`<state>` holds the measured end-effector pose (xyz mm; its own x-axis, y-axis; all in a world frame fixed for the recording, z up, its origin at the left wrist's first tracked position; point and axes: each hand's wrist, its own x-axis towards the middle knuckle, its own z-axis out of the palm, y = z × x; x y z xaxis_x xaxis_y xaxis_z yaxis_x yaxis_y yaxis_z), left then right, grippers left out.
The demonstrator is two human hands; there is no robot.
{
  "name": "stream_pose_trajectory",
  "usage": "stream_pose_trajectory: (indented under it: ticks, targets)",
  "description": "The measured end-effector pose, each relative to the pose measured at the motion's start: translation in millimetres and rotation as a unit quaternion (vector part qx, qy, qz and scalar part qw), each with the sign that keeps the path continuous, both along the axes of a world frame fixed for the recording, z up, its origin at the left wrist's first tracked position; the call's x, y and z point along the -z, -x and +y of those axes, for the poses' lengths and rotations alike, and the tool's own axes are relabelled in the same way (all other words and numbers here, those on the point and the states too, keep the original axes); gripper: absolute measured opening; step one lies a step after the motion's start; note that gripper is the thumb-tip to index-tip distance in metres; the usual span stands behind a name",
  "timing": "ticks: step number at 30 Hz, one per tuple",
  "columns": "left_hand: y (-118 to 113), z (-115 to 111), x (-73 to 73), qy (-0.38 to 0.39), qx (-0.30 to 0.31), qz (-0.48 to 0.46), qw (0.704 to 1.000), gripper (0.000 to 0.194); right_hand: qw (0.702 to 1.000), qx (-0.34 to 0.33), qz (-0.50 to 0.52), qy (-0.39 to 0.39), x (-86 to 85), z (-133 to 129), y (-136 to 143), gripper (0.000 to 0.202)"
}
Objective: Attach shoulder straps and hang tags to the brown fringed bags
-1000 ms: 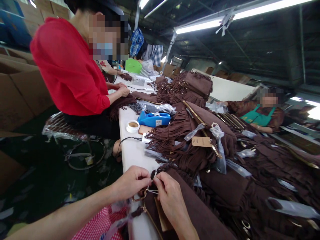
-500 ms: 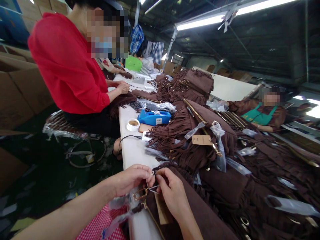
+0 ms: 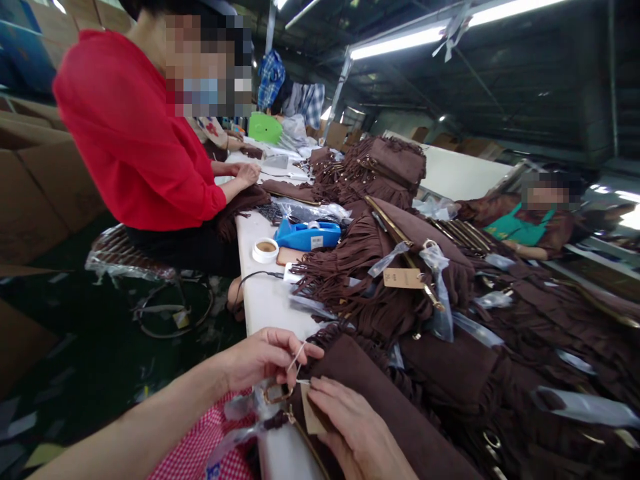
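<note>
My left hand (image 3: 273, 357) has the white string (image 3: 297, 357) of a hang tag looped at its fingers, the index finger pointing forward. The string runs down to a tan paper hang tag (image 3: 311, 412). My right hand (image 3: 353, 417) holds that tag, fingers fairly straight over its edge; its thumb is mostly hidden. Both hands are over a dark brown fringed bag (image 3: 367, 380) lying at the table's near edge. Just below my left hand is a gold metal clasp (image 3: 279, 395), with clear plastic wrap beside it.
Brown fringed bags (image 3: 345, 267) are piled along the white table (image 3: 260, 303). A blue tape dispenser (image 3: 300, 235) and a round white tub (image 3: 265, 250) stand ahead. A person in a red top (image 3: 135, 133) sits at left; another in a green apron (image 3: 520, 227) is at right.
My right hand has moved down from the string onto the hang tag, its fingers straightening. My left fingers have spread a little and draw the string loop out.
</note>
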<state>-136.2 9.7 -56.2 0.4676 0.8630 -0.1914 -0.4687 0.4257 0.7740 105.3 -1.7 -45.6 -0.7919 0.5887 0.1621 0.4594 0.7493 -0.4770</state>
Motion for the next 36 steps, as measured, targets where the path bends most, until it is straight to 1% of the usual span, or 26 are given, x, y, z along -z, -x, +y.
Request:
stream_pose_trajectory:
  ticks: [1,2,4,6,7,8,10,12,13,14,15,16,17,19,21,23,25,26,27,28,29,31,33,34,35,36]
  targets:
    - [-0.2,-1.2,0.0,-0.01,0.004,0.022,1.0,0.021,0.999,0.029,0.0,-0.022,4.3,-0.1,2.8,0.033]
    - [-0.8,-2.5,-0.7,-0.022,0.009,0.049,0.998,0.026,0.997,0.065,-0.003,-0.048,7.6,0.1,6.8,0.028]
    - [-3.5,-5.4,-4.8,-0.058,0.026,0.11,0.992,0.037,0.985,0.128,-0.027,-0.115,10.1,1.3,17.3,0.024]
    - [-7.5,-8.2,-12.9,-0.117,0.04,0.177,0.976,0.042,0.968,0.164,-0.073,-0.176,7.7,4.2,29.4,0.019]
    - [-9.6,-9.4,-18.0,-0.152,0.042,0.211,0.965,0.041,0.962,0.171,-0.094,-0.189,5.1,6.1,35.2,0.017]
    - [-11.4,-10.3,-23.6,-0.189,0.039,0.245,0.95,0.037,0.961,0.173,-0.108,-0.186,1.8,8.2,40.5,0.017]
    - [-13.4,-11.6,-34.8,-0.249,0.015,0.312,0.917,0.026,0.968,0.181,-0.105,-0.137,-5.4,12.1,48.7,0.018]
    - [-12.3,-12.2,-44.3,-0.271,-0.008,0.366,0.89,0.021,0.977,0.196,-0.062,-0.061,-11.0,14.4,53.1,0.011]
    - [-10.5,-12.4,-47.9,-0.276,-0.008,0.387,0.88,0.019,0.978,0.206,-0.033,-0.021,-12.6,14.7,54.0,0.005]
    - [-8.0,-12.4,-50.6,-0.278,-0.002,0.401,0.873,0.018,0.976,0.219,-0.002,0.016,-13.4,14.5,54.3,0.008]
    - [-5.2,-12.2,-52.4,-0.278,0.01,0.403,0.872,0.016,0.971,0.232,0.03,0.048,-13.2,13.8,54.2,0.011]
    - [-2.2,-11.8,-53.2,-0.272,0.027,0.392,0.879,0.015,0.965,0.242,0.06,0.078,-12.3,12.9,53.8,0.012]
    - [0.7,-11.2,-53.1,-0.261,0.045,0.369,0.891,0.014,0.96,0.248,0.085,0.101,-10.7,12.0,53.3,0.014]
    - [5.4,-9.3,-51.1,-0.231,0.073,0.314,0.918,0.015,0.954,0.247,0.124,0.116,-6.6,10.5,52.4,0.03]
    - [7.7,-7.2,-47.7,-0.204,0.093,0.264,0.938,0.017,0.957,0.229,0.145,0.108,-2.3,10.3,51.3,0.047]
    - [7.3,-5.4,-43.7,-0.177,0.114,0.217,0.953,0.025,0.96,0.202,0.157,0.109,0.8,11.3,49.5,0.058]
    - [4.7,-3.9,-38.8,-0.148,0.142,0.176,0.963,0.038,0.961,0.17,0.175,0.128,2.5,12.7,46.6,0.071]
    - [3.0,-3.1,-35.9,-0.142,0.146,0.171,0.964,0.04,0.96,0.159,0.189,0.136,3.0,13.3,44.9,0.079]
    - [1.5,-2.1,-32.7,-0.144,0.135,0.18,0.964,0.036,0.957,0.151,0.204,0.142,3.5,13.6,42.9,0.083]
    - [0.5,-0.9,-29.1,-0.147,0.109,0.196,0.963,0.03,0.952,0.15,0.221,0.149,4.2,13.7,40.8,0.084]
    - [0.5,0.7,-25.6,-0.149,0.069,0.212,0.963,0.023,0.947,0.158,0.232,0.156,5.0,13.6,38.7,0.078]
    - [4.8,4.6,-19.3,-0.146,-0.037,0.233,0.961,0.023,0.943,0.189,0.225,0.154,6.9,13.5,34.5,0.057]
    - [15.9,8.8,-16.2,-0.136,-0.152,0.228,0.952,0.03,0.954,0.202,0.188,0.119,8.2,14.2,31.4,0.032]
    - [23.6,10.5,-16.3,-0.133,-0.208,0.223,0.943,0.033,0.962,0.195,0.167,0.094,8.3,15.1,30.6,0.022]
    - [32.0,11.7,-17.6,-0.128,-0.262,0.219,0.931,0.035,0.97,0.181,0.149,0.07,8.1,16.2,30.3,0.016]
    - [40.6,12.4,-19.7,-0.125,-0.308,0.217,0.918,0.036,0.975,0.165,0.138,0.052,7.6,17.4,30.4,0.016]
